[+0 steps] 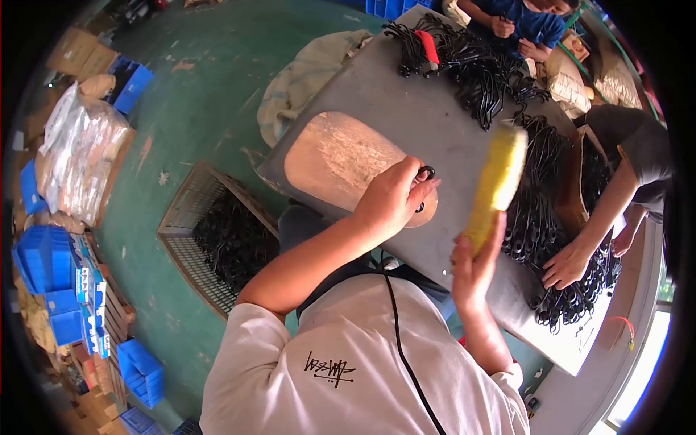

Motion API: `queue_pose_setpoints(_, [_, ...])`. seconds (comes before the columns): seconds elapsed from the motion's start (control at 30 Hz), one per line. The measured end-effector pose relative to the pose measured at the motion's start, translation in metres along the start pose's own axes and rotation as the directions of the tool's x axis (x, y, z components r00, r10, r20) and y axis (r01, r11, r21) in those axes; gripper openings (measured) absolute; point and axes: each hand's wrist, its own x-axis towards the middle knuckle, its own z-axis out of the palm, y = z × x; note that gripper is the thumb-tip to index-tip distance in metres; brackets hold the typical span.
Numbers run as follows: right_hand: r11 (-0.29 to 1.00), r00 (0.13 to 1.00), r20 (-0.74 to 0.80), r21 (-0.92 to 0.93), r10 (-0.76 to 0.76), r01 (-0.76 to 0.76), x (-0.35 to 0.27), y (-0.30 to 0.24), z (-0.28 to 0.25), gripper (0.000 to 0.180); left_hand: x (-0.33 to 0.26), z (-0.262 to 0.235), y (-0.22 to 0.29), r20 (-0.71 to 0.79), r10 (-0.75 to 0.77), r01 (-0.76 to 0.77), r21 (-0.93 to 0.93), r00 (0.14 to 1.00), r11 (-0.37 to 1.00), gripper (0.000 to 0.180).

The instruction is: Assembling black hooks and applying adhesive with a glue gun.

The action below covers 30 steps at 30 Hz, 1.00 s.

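Observation:
My left hand (391, 199) is closed on a small black part with a ring-shaped end (428, 172), over the near right end of a rounded, worn brown board (326, 148). The board lies on the grey table (435, 109). My right hand (478, 264) grips the lower end of a thick yellow bar-like tool (499, 177), raised and smeared by motion; its exact kind does not show. Right of that tool, piles of black hooked parts with looped ends (533, 232) cover the table.
A co-worker's hand (569, 264) rests on the black parts beside a cardboard box (580, 170). Another person (518, 29) sits at the far edge, near a red-handled tool (426, 47). A plastic crate (181, 232) of black parts stands on the floor; blue bins (45, 254) are far left.

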Motion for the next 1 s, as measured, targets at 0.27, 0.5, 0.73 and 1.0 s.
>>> queue_pose_setpoints(0.27, [0.936, 0.893, 0.317, -0.255, 0.318, -0.243, 0.012, 0.035, 0.02, 0.069, -0.004, -0.008, -0.001, 0.055, 0.008, -0.011, 0.049, 0.998, 0.999, 0.023])
queue_pose_setpoints(0.5, [0.84, 0.974, 0.218, -0.539, 0.059, 0.07, 0.021, 0.077, 0.002, 0.056, -0.037, -0.068, -0.009, -0.251, -0.24, 0.151, -0.327, 0.938, 0.933, 0.016])
queue_pose_setpoints(0.73, [0.513, 0.943, -0.098, -0.854, -0.318, 0.084, 0.065, 0.084, -0.087, 0.04, -0.079, -0.184, -0.026, -0.656, -0.196, 0.34, 0.099, 0.729, 0.935, 0.047])
queue_pose_setpoints(1.0, [0.336, 0.932, -0.363, -0.877, 0.005, -0.344, 0.141, 0.125, -0.178, 0.057, -0.147, -0.281, -0.141, -0.597, -0.267, 0.649, 0.632, 0.756, 0.423, 0.043])
